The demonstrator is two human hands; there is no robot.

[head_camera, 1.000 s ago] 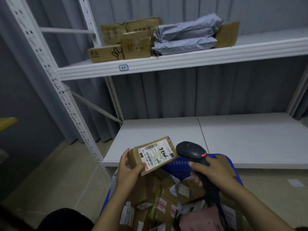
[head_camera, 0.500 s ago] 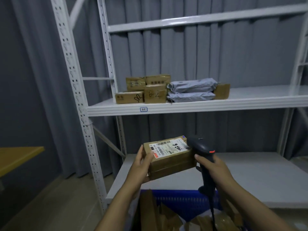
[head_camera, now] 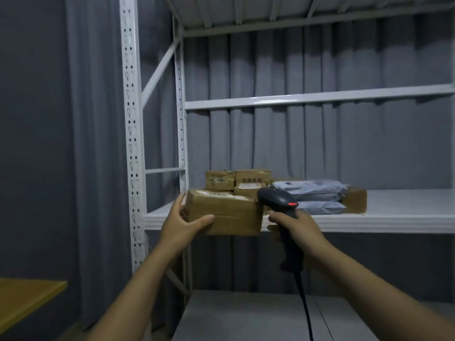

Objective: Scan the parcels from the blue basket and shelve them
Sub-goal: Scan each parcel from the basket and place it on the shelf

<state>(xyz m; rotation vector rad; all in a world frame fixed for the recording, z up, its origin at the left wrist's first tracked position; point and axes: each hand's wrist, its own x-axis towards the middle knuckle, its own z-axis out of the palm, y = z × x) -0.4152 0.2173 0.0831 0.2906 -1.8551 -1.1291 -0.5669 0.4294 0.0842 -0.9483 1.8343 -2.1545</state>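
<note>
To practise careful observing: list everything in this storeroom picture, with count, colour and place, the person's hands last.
held box: one, brown, at front edge of middle shelf
shelved boxes: at least four, brown, on the middle shelf
bags: two, grey, stacked beside them
scanner: one, black, right of the held box
rack: one, white, ahead
table: one, yellow, lower left
curtain: one, grey, behind the rack
left hand: holds the held box
right hand: grips the scanner

One wide-angle view, worn on the person's head, faces forward, about level with the middle shelf of a white rack and close in front of it. Both forearms enter from the lower edge. A grey curtain closes the background.
</note>
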